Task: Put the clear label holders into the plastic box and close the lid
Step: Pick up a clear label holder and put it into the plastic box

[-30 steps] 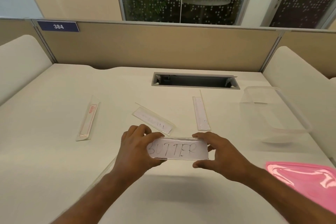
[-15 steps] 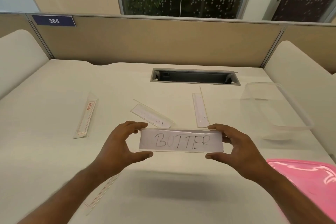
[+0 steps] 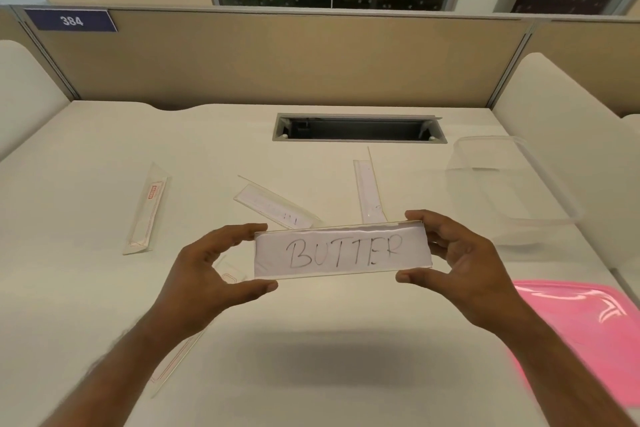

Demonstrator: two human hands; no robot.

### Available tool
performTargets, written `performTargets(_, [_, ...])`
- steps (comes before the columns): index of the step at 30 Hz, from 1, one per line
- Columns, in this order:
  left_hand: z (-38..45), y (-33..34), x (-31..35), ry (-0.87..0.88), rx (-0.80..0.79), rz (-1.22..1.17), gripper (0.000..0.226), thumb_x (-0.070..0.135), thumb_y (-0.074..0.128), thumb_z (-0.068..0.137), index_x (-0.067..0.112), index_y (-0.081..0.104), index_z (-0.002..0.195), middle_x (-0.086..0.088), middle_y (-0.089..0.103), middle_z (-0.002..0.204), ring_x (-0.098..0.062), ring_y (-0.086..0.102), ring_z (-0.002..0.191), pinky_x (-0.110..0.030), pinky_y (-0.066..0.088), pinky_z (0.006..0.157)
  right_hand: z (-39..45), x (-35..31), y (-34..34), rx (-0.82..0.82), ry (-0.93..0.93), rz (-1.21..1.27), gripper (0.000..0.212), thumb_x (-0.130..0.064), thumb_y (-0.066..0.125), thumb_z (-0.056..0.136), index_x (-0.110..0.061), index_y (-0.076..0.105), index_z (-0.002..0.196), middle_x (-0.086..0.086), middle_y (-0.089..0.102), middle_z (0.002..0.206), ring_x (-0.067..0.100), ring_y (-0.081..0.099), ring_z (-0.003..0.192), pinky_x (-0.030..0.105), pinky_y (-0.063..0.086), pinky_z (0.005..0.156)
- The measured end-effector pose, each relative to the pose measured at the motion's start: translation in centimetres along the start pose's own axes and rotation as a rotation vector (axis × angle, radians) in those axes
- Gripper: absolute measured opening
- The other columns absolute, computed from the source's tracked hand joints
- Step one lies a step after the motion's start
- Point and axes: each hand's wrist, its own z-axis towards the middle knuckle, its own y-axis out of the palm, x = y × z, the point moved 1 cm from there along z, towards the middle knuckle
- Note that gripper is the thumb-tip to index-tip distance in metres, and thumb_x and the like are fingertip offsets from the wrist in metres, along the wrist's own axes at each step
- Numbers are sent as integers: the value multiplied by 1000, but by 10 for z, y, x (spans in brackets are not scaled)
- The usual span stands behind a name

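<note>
Left hand (image 3: 211,274) and right hand (image 3: 460,263) each pinch an end of the "BUTTER" label holder (image 3: 343,250), raised above the worktop (image 3: 86,288). Clear plastic box (image 3: 512,184) stands open, right; pink lid (image 3: 588,329) nearer.

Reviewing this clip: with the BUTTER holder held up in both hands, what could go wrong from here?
1. The BUTTER holder is pinched only at its ends by the left hand and right hand; it could slip.
2. The clear box is hard to see; a drop might miss its rim.
</note>
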Motion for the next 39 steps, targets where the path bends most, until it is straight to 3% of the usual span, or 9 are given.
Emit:
performTargets(9, [3, 7, 5, -2, -11, 16, 78, 42, 98, 44, 53, 65, 114, 26, 67, 116, 3, 57, 116, -6, 40, 96, -5, 6, -10, -1, 14, -4, 74, -32, 91, 53, -37, 62, 121, -8, 69, 116, 13, 64, 111, 18, 47, 96])
performTargets(22, [26, 45, 19, -22, 17, 78, 73, 43, 86, 51, 51, 60, 119, 42, 59, 116, 19, 50, 111, 4, 34, 86, 2, 20, -52, -28, 46, -32, 81, -26, 89, 58, -31, 57, 132, -11, 68, 120, 11, 62, 115, 18, 45, 99])
performTargets(26, [35, 63, 20, -43, 23, 74, 75, 46, 84, 53, 52, 57, 123, 47, 56, 116, 24, 48, 111, -5, 38, 89, 5, 24, -67, -22, 37, -42, 76, -26, 89, 59, -29, 59, 129, -10, 69, 117, 11, 63, 113, 18, 46, 99])
performTargets(31, [42, 97, 3, -39, 133, 76, 83, 21, 87, 71, 33, 47, 142, 21, 63, 127, 0, 57, 117, -14, 43, 99, 8, 27, -89, 56, 17, -111, 69, -32, 89, 57, -33, 63, 121, -13, 70, 113, 10, 64, 108, 20, 50, 95])
performTargets(35, [31, 138, -24, -166, 232, 224, 72, 33, 81, 77, 28, 48, 141, 11, 58, 135, -10, 56, 121, -28, 44, 101, 9, 29, -110, 163, 8, -156, 67, -35, 88, 54, -36, 64, 116, -16, 71, 107, 8, 66, 101, 20, 52, 90])
performTargets(39, [20, 179, -48, -122, 137, 496, 67, 47, 68, 86, 20, 48, 143, 2, 51, 146, -17, 45, 136, -31, 36, 110, 12, 32, -133, 278, -13, -244, 66, -38, 87, 55, -33, 64, 116, -13, 71, 106, 8, 67, 97, 14, 52, 87])
